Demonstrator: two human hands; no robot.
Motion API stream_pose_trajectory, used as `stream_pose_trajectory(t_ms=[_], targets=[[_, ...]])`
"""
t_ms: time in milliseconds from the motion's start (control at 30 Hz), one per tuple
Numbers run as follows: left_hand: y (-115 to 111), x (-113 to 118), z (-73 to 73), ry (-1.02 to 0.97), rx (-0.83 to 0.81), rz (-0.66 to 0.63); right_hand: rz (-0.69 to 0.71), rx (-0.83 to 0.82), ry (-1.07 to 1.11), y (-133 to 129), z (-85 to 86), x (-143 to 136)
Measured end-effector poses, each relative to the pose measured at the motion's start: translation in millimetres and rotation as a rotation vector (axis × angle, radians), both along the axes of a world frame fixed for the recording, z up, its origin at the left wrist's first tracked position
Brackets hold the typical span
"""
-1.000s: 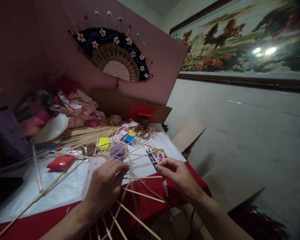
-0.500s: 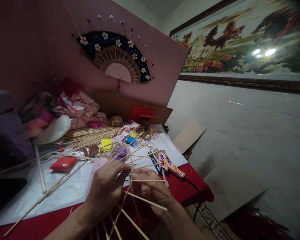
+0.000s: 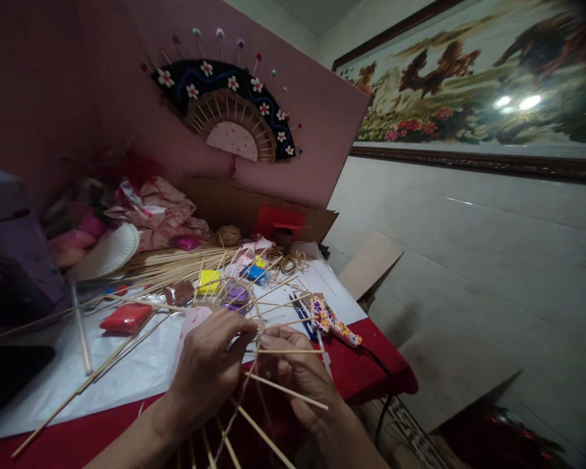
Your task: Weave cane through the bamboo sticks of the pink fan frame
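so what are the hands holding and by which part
Both the left hand and right hand pinch the twine where it crosses the sticks, at the frame's edge.

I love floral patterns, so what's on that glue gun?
The glue gun is pale with purple, orange and red flowers, clearest in the head view.

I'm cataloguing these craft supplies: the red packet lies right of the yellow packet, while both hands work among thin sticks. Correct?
Wrong side: the head view shows the red packet left of the yellow packet. The left hand and right hand do work among thin sticks.
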State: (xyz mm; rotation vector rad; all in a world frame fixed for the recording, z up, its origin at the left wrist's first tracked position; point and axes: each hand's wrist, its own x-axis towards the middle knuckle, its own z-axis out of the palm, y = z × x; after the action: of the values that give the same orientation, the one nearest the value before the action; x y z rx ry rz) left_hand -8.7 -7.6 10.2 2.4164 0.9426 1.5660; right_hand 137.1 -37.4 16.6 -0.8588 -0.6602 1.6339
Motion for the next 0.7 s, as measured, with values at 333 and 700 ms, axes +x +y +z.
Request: stream_pose_trajectory(t_ms=[333,700], targets=[[2.4,-0.3,-1.0,0.008,-0.019,-0.008,0.051,0.021,-0.083,0.6,-4.3,0.4],[2.5,-0.4,-0.7,0.014,0.052,0.001,-0.295,0.051,-1.339,120.4,16.8,126.9]])
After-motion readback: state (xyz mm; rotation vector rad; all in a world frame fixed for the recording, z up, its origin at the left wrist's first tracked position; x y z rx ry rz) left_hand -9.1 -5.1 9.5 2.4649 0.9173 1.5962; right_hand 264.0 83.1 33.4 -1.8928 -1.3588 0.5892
